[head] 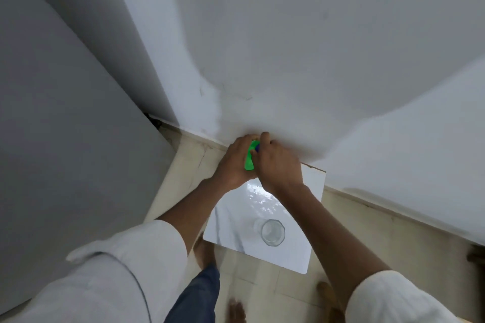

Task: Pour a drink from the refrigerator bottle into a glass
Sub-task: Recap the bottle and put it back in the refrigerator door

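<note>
The green bottle [249, 158] is gripped round its body by the left hand [233, 162], neck pointing away toward the wall. Its blue cap [257, 148] is pinched by the right hand [279, 165]. The glass [273, 232] is stood on the table [236, 233], well below both grips.

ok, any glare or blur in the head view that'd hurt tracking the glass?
Head view: bright glare patches on the white tabletop just behind the glass, whose rim reads clearly; mild motion blur on both hands (left hand, right hand) around the green bottle; wide-angle bending at the wall edges.
</note>
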